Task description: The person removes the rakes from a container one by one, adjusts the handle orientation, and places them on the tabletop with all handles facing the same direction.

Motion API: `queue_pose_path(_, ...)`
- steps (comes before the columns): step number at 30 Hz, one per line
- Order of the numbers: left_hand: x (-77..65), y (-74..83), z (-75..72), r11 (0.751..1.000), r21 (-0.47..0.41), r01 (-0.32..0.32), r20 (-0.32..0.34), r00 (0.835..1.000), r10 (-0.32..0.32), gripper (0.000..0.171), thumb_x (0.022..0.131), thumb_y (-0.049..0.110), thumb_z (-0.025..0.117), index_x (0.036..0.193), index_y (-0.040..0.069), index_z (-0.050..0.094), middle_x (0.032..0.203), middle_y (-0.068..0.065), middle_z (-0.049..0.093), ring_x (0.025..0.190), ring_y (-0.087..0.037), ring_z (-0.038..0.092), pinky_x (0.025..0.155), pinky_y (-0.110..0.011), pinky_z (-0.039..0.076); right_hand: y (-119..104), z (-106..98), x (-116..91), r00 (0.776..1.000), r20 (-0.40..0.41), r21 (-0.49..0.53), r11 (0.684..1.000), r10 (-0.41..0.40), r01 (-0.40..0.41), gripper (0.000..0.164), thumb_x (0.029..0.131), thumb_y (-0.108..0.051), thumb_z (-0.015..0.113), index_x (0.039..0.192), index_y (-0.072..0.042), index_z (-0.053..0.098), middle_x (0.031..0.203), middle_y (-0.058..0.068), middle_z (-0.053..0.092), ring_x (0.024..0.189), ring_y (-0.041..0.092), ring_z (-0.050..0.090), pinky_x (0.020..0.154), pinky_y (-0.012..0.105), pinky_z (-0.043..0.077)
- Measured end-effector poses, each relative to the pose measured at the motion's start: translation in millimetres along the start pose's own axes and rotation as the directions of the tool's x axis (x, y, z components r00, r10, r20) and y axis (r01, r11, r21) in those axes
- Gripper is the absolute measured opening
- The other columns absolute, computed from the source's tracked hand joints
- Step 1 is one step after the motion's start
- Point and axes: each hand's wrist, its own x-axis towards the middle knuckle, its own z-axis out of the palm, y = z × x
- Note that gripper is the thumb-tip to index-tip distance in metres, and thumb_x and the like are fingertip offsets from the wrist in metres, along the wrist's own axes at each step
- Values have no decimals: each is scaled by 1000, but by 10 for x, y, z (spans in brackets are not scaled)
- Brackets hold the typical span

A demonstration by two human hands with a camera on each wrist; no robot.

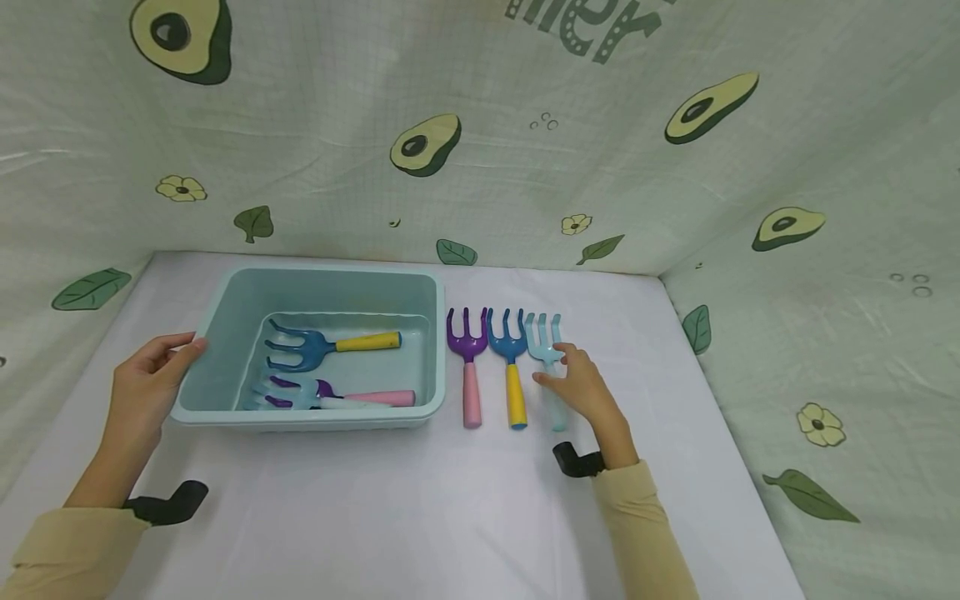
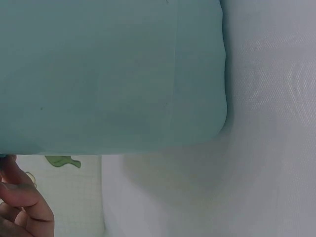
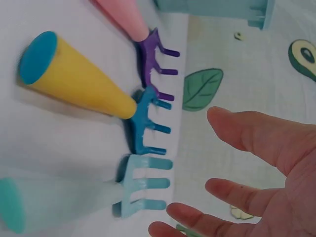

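On the left, my left hand (image 1: 146, 387) pinches the rim of a pale teal plastic tub (image 1: 300, 416), thumb over the edge. Inside the tub lie a blue hand rake with a yellow handle (image 1: 306, 351), a purple one with a pink handle (image 1: 382, 397) and a light blue one (image 1: 303, 392), the last two overlapping. My right hand (image 1: 585, 385) is over a light blue hand rake (image 3: 129, 183) on the table, thumb and fingers spread apart around its neck in the head view. The right wrist view shows nothing between those fingers.
Between tub and right hand, a purple hand rake with a pink handle (image 1: 470, 387) and a blue one with a yellow handle (image 1: 515, 392) lie side by side, tines away from me. A white cloth covers the table (image 1: 390, 517). Avocado-print fabric (image 1: 337, 167) hangs behind and at the sides.
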Motion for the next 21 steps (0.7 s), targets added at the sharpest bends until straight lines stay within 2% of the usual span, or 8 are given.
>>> queue_pose_path(7,17,-14,4,999,30,10,2,1000,-10,49,89,46,56,130,20,53,82,18,49,73,-1,46,56,-9,44,-267,-112,-74,995,7,-5,995,-102,102,67,87,-35,63,140,-6,35,135,23,44,118,37,47,92,50,46)
queue_pose_path(16,17,-18,2,1000,14,-1,-3,1000,1,42,89,44,57,125,23,56,81,16,49,71,-2,45,54,-11,43,-640,-215,-186,972,24,11,972,-233,233,67,86,-34,65,140,-6,36,141,19,39,122,36,46,90,49,48)
queue_pose_path(21,12,-22,9,1000,28,4,-6,1000,-3,47,89,45,56,129,22,54,81,16,48,74,-4,43,55,-10,42,-840,-234,-223,960,41,7,961,-276,276,66,86,-34,64,140,-8,37,141,17,40,122,35,46,91,48,47)
